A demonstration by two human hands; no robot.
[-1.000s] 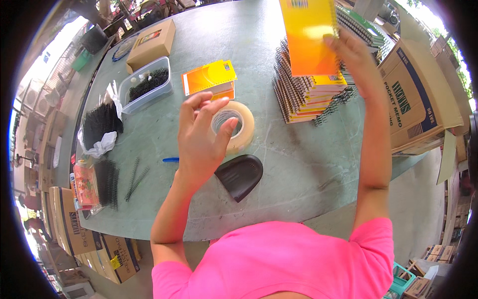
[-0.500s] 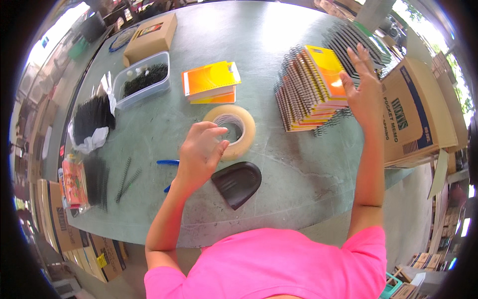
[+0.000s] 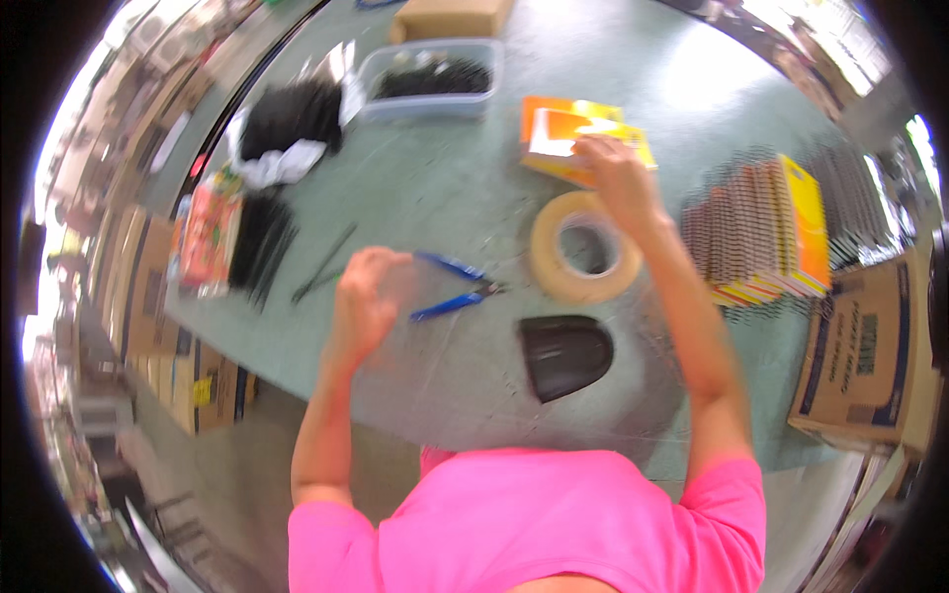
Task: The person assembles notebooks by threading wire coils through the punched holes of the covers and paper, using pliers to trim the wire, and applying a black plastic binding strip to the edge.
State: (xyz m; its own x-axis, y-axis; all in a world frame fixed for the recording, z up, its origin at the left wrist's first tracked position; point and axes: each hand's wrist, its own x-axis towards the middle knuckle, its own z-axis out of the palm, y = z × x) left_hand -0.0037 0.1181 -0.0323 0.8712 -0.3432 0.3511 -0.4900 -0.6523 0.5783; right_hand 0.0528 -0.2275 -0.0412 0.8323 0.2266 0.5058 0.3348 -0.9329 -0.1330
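Note:
My right hand (image 3: 625,186) reaches over a small stack of yellow-orange pocket notebooks (image 3: 565,133), its fingers closed on the near edge of the top one. My left hand (image 3: 364,301) is smeared by motion, so its fingers are unclear; it hovers just left of blue-handled pliers (image 3: 450,301), which lie spread on the table. Below my right hand lies a wide roll of clear tape (image 3: 549,259). Beside it is a dark, rounded plastic piece (image 3: 568,356). Two thin black spiral coils (image 3: 321,269) lie to the left of my left hand.
Spiral-bound notebooks (image 3: 741,227) stand stacked at right, above a cardboard carton (image 3: 860,356). At the far left are a clear tub (image 3: 435,104) of black bits, a bag of black coils (image 3: 292,119), more coils (image 3: 262,242) and a reddish packet (image 3: 210,232). A cardboard box (image 3: 450,18) sits behind.
The view has turned, shifting the table's things to the right. My right hand has left the spiral-bound stack and closed on the smaller notebook stack. My left hand has moved left, uncovering the pliers.

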